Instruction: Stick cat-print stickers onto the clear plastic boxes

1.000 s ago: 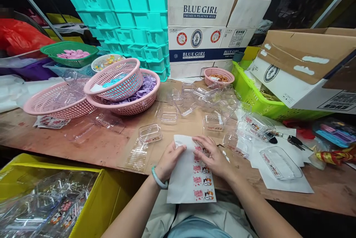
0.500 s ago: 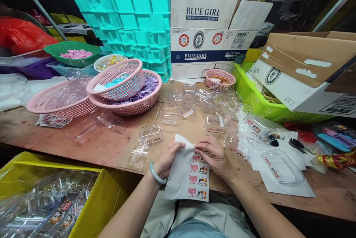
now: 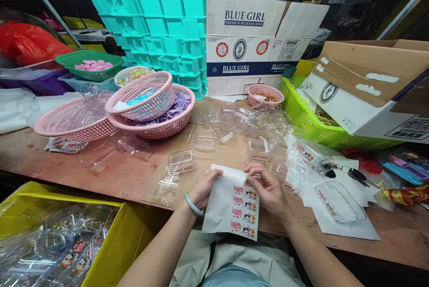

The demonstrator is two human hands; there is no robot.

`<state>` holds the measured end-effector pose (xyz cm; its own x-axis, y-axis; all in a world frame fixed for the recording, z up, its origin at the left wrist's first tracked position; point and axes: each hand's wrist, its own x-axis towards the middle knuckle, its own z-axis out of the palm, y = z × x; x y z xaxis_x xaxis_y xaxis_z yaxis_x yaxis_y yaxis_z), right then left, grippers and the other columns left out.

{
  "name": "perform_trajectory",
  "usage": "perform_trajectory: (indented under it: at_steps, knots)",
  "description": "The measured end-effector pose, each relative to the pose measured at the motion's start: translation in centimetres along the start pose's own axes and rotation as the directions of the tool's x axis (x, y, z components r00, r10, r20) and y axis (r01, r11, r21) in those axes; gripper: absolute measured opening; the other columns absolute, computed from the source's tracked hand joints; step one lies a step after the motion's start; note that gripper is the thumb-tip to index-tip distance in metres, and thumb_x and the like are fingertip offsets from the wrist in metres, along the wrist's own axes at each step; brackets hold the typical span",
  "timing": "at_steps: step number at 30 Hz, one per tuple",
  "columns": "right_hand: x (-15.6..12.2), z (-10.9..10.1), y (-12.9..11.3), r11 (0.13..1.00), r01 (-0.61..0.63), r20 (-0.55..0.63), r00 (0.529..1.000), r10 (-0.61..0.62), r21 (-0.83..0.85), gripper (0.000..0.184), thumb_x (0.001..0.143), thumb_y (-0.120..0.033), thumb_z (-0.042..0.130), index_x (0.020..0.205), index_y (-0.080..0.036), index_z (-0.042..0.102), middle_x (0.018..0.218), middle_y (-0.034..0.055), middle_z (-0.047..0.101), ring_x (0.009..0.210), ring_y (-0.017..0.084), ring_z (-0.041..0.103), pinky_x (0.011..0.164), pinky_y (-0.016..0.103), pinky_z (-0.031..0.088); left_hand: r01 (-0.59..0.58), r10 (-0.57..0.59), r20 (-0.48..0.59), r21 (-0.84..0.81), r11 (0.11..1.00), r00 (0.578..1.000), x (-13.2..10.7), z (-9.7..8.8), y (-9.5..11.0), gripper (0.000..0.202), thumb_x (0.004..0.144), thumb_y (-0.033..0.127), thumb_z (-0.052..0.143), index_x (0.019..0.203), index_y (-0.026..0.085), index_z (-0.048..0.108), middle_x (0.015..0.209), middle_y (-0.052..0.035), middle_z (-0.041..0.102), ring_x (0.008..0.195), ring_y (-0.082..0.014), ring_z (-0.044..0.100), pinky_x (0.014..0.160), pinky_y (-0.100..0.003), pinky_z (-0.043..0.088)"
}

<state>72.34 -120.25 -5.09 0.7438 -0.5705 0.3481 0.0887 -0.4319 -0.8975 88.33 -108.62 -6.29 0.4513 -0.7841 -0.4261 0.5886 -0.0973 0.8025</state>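
A white sticker sheet point(image 3: 221, 206) with a column of printed cat labels hangs over the table's front edge. My left hand point(image 3: 205, 188), a pale bangle at its wrist, grips the sheet's upper left side between thumb and fingers. At the upper right corner, my right hand point(image 3: 267, 191) pinches the sheet near the topmost label, which its fingers partly cover. Beyond the hands lie a clear plastic case point(image 3: 182, 162) with a cat label and another labelled case point(image 3: 258, 150).
Pink baskets point(image 3: 150, 131) with purple and blue pieces stand left. A yellow bin point(image 3: 112, 238) of clear cases sits at lower left. Loose clear cases point(image 3: 224, 128) cover the middle. Sunglasses point(image 3: 357, 174) and papers lie right, before a green crate point(image 3: 313, 128) and cartons point(image 3: 243, 50).
The sheet has shifted slightly right and now lies flatter, with its top edge spread between my hands. My right hand has moved a little to the right along with it.
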Motion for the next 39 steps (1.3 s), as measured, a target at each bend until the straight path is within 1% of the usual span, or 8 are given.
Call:
perform_trajectory:
  at_steps: [10,13,15,22,28,32,35,39]
  knots:
    - [2.1,-4.0,-0.9,0.83,0.014,-0.447,0.847,0.286,0.557,0.015,0.081,-0.032,0.066,0.084,-0.024,0.053,0.092,-0.0006,0.062,0.091,0.014,0.06,0.091,0.033,0.044,-0.285,0.323,-0.074,0.319,0.904,0.943,1.0,-0.6,-0.6,0.037,0.07,0.034,0.07,0.1,0.018,0.054,0.097,-0.0069,0.064,0.089,-0.0213,0.06,0.08,-0.033,0.047]
    - [2.8,-3.4,-0.7,0.865,-0.061,-0.412,0.861,0.298,0.498,0.017,0.079,-0.032,0.068,0.087,-0.025,0.055,0.08,-0.003,0.059,0.072,0.011,0.057,0.075,0.026,0.047,-0.379,0.651,-0.097,0.745,0.549,0.753,1.8,-1.5,1.9,0.037,0.078,0.035,0.063,0.109,0.019,0.05,0.111,-0.0114,0.057,0.103,-0.0235,0.056,0.091,-0.037,0.044]
    - [3.2,-2.2,-0.7,0.885,-0.106,-0.368,0.882,0.294,0.454,0.018,0.078,-0.033,0.069,0.089,-0.025,0.057,0.078,-0.0032,0.057,0.068,0.01,0.054,0.068,0.024,0.046,-0.2,0.737,-0.031,0.954,0.224,0.675,3.5,-2.3,5.0,0.028,0.085,0.034,0.053,0.107,0.017,0.052,0.114,-0.0149,0.056,0.109,-0.0246,0.053,0.094,-0.038,0.042]
    - [3.9,1.3,-1.1,0.907,-0.191,-0.183,0.944,0.274,0.374,0.044,0.075,-0.033,0.071,0.116,-0.028,0.054,0.086,-0.0011,0.058,0.069,0.011,0.053,0.065,0.025,0.047,0.144,0.567,-0.141,0.989,0.041,0.812,8.8,-4.5,13.4,0.012,0.07,0.016,0.065,0.081,0.014,0.065,0.083,-0.0156,0.067,0.084,-0.0297,0.065,0.077,-0.037,0.048]
    - [5.1,2.0,-2.5,0.859,-0.142,-0.2,0.942,0.27,0.493,0.054,0.076,-0.032,0.069,0.124,-0.031,0.045,0.083,-0.0027,0.058,0.068,0.011,0.052,0.064,0.026,0.047,0.034,0.686,-0.005,0.999,-0.028,0.728,3.5,-3.1,9.8,0.04,0.089,0.018,0.038,0.126,0.019,0.05,0.114,-0.0142,0.061,0.101,-0.0263,0.062,0.085,-0.038,0.047]
    - [5.8,3.3,-2.8,0.828,-0.182,-0.108,0.954,0.279,0.531,0.053,0.077,-0.033,0.068,0.124,-0.031,0.045,0.082,-0.0032,0.057,0.064,0.01,0.051,0.061,0.025,0.045,-0.452,0.76,0.195,0.88,0.143,0.62,0.7,-1.6,3.7,0.047,0.088,0.013,0.034,0.134,0.021,0.044,0.121,-0.0118,0.058,0.112,-0.0224,0.055,0.096,-0.037,0.042]
    - [5.2,3.5,-1.8,0.853,-0.224,-0.096,0.948,0.302,0.47,0.052,0.076,-0.035,0.069,0.123,-0.029,0.047,0.083,-0.0024,0.057,0.068,0.011,0.052,0.06,0.023,0.043,-0.555,0.607,0.12,0.572,0.604,0.785,-0.4,-1.3,0.3,0.052,0.084,0.016,0.045,0.135,0.024,0.042,0.128,-0.0097,0.054,0.114,-0.0217,0.053,0.099,-0.038,0.042]
    - [4.0,2.6,-0.6,0.905,-0.285,-0.031,0.95,0.31,0.316,0.047,0.079,-0.04,0.065,0.12,-0.025,0.049,0.083,-0.0009,0.056,0.074,0.013,0.053,0.062,0.024,0.043,-0.221,0.196,0.238,0.082,0.972,0.951,-1.4,-1.5,-0.8,0.055,0.079,0.024,0.057,0.133,0.027,0.047,0.135,-0.0087,0.05,0.112,-0.0232,0.054,0.09,-0.036,0.048]
